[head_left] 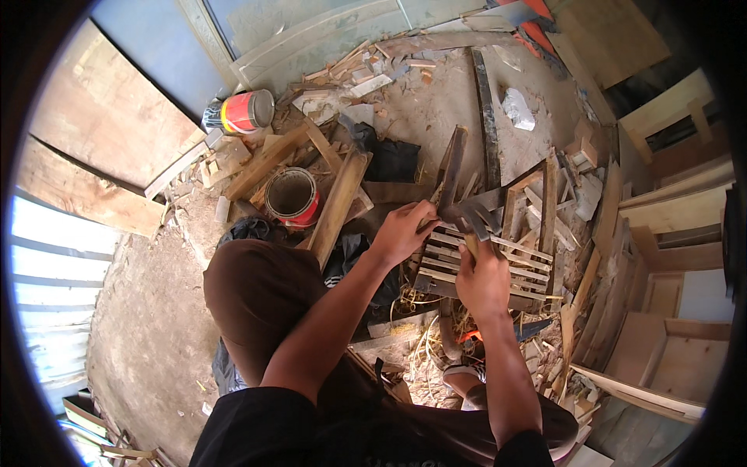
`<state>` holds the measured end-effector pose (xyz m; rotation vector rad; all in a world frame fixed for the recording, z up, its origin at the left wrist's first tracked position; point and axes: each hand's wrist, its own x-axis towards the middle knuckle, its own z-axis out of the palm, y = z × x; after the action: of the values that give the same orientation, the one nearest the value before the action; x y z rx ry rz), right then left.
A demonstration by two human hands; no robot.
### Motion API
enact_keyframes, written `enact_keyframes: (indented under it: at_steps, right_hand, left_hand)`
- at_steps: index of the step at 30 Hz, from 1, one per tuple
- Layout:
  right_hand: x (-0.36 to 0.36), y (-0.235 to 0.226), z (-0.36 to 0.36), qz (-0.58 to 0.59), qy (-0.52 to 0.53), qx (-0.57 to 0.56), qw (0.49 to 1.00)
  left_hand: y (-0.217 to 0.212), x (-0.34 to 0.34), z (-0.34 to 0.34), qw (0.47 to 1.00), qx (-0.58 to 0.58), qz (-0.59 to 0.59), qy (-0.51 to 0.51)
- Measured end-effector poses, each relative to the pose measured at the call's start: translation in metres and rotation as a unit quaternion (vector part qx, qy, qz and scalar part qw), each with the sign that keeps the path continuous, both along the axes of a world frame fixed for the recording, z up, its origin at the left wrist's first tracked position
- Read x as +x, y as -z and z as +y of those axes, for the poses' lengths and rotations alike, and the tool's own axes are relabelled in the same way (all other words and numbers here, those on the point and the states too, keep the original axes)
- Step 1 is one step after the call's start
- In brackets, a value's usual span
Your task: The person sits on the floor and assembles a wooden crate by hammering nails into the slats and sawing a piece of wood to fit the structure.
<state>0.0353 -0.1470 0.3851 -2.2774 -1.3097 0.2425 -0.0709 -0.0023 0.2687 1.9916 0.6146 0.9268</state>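
Observation:
A small slatted wooden frame (531,263) of thin pale strips lies on the littered ground in front of my knees. My right hand (482,280) is closed around the handle of a hammer (469,220), whose grey metal head rests over the frame's upper edge. My left hand (403,231) pinches the frame's top left corner, fingers closed on a strip beside the hammer head. A dark upright plank (452,165) rises just behind both hands. My brown-clad left knee (257,288) fills the space to the left.
An open red can (292,196) stands left of a long plank (339,204); another red can (247,111) lies farther back. Black cloth (391,160), a crumpled white bag (517,109), offcuts and shavings cover the ground. Unfinished wooden furniture (673,210) crowds the right side.

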Motion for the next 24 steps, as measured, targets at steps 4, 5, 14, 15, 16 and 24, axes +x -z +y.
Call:
enact_keyframes:
  at_steps: [4, 5, 14, 15, 16, 24]
  right_hand:
    - [0.004, 0.003, -0.005, -0.019, -0.022, 0.046, 0.998]
    - [0.005, 0.003, -0.004, -0.021, -0.027, 0.052, 0.998]
    - [-0.004, -0.015, 0.002, 0.002, -0.012, 0.048, 0.999]
    - [-0.004, -0.014, 0.002, 0.006, -0.012, 0.045, 0.999]
    - [-0.005, -0.014, 0.002, 0.009, -0.012, 0.043, 0.999]
    - [0.000, -0.009, -0.004, -0.010, -0.011, 0.055, 0.998]
  left_hand:
    - [0.002, -0.001, 0.002, 1.000, -0.005, -0.017, 0.021]
    - [0.002, -0.001, 0.003, 0.999, -0.009, -0.026, 0.024]
    - [0.003, 0.000, 0.001, 0.983, -0.156, -0.078, 0.054]
    - [0.005, 0.000, 0.002, 0.975, -0.195, -0.087, 0.063]
    - [0.007, -0.001, 0.002, 0.977, -0.189, -0.078, 0.060]
    - [0.002, -0.001, 0.003, 0.984, -0.173, -0.038, 0.021]
